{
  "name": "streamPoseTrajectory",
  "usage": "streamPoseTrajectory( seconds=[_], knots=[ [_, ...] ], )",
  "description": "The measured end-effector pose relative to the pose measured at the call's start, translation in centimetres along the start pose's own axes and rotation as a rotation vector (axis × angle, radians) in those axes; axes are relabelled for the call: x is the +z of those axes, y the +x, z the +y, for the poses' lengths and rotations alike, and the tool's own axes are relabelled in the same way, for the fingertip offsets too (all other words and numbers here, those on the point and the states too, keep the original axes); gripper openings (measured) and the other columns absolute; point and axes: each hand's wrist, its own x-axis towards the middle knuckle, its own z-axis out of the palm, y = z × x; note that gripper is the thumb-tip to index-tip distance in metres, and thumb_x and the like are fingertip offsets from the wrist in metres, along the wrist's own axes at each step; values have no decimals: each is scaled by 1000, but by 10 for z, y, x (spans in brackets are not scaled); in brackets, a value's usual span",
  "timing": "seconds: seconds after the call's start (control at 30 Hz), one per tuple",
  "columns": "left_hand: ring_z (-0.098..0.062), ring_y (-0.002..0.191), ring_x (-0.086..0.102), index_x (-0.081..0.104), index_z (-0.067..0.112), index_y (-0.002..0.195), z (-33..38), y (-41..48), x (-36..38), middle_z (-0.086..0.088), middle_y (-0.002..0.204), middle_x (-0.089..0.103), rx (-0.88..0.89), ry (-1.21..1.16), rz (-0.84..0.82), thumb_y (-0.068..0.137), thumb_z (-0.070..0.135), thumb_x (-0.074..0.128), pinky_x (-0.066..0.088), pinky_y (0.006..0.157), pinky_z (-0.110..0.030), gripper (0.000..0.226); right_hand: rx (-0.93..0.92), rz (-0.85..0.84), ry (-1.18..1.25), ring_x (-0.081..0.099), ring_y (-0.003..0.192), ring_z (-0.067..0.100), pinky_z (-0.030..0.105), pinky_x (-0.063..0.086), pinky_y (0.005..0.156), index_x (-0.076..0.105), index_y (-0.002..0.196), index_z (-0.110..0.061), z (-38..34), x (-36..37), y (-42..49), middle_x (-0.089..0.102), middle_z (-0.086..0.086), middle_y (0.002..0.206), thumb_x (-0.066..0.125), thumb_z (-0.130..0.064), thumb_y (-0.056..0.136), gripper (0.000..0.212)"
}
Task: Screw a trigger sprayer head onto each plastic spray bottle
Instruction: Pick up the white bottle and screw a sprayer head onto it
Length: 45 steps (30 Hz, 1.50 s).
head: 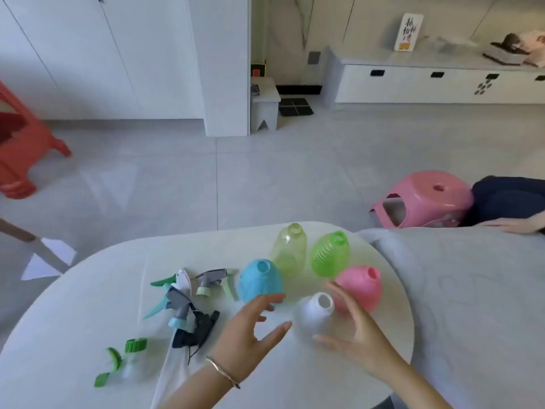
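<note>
White bottle [316, 315] seen upright on counter [73, 305], flanked by left hand [249, 329] and right hand [354, 335]. Fingers [272, 298] of both spread, released, nothing grasped. Blue bottle [259, 280] and pink bottle [361, 286] set just behind. Sprayer heads [188, 299] piled at left.

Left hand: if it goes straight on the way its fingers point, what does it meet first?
Probably the blue bottle; fingertips of the left hand sit close by its lower right side, though depth is unclear.
</note>
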Motion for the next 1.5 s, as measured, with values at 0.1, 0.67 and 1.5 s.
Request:
streamPoseTrajectory(
  seconds=[0.1, 0.67, 1.5],
  knots=[
    [5, 111, 52, 53, 35, 122, -16, 7, 18, 22, 120, 57, 67, -5, -14, 80, 51, 60, 46, 94, -19, 45, -27, 10, -1, 45, 123, -8, 11, 35, 100, 43, 129, -37, 27, 13, 2, 50, -22, 135, 85, -41, 60, 81],
    [6, 103, 57, 46, 56, 114, -9, -14, 29, 27, 115, 59, 110, -184, -39, 74, 55, 66, 48, 89, -14, 45, -180, 93, 167, 62, 105, 9, 28, 53, 86, 52, 125, -29, 15, 48, -23, 65, -9, 118, 85, -17, 64, 71],
    [-16, 103, 61, 59, 61, 93, -122, -195, -181, 10, 107, 68, -260, -415, 517, 49, 63, 72, 51, 89, -46, 45, -462, -402, -364, 43, 126, 3, 21, 33, 99, 53, 126, -38, -78, 258, 18, 38, -16, 140, 70, -42, 78, 51]
  ],
)
